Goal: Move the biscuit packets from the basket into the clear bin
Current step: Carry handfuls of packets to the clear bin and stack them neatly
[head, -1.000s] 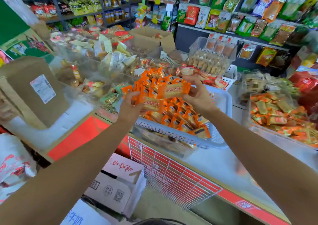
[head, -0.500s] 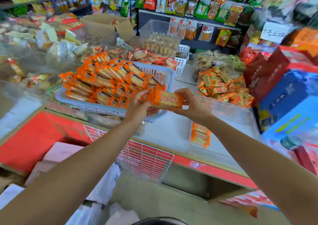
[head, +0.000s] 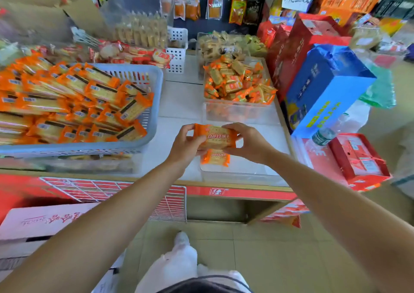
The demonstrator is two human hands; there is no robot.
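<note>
A stack of orange biscuit packets point(head: 215, 136) is held between both hands above the clear bin point(head: 251, 171) at the counter's front. My left hand point(head: 186, 146) grips its left end and my right hand point(head: 248, 142) grips its right end. One orange packet point(head: 215, 157) lies on the bin's floor under the held stack. The grey slotted basket point(head: 154, 95) on the left is heaped with several more orange biscuit packets point(head: 74, 100).
Behind the clear bin stands another clear bin point(head: 237, 111) full of small orange snack packs. A white basket point(head: 178, 57) sits further back. Red and blue gift boxes point(head: 322, 86) and a water bottle point(head: 322, 137) line the right edge. A cardboard box point(head: 44, 221) stands on the floor at left.
Both hands carried the packet stack out of the basket, rightward and toward me, to a spot over the clear bin. My view swung right and down.
</note>
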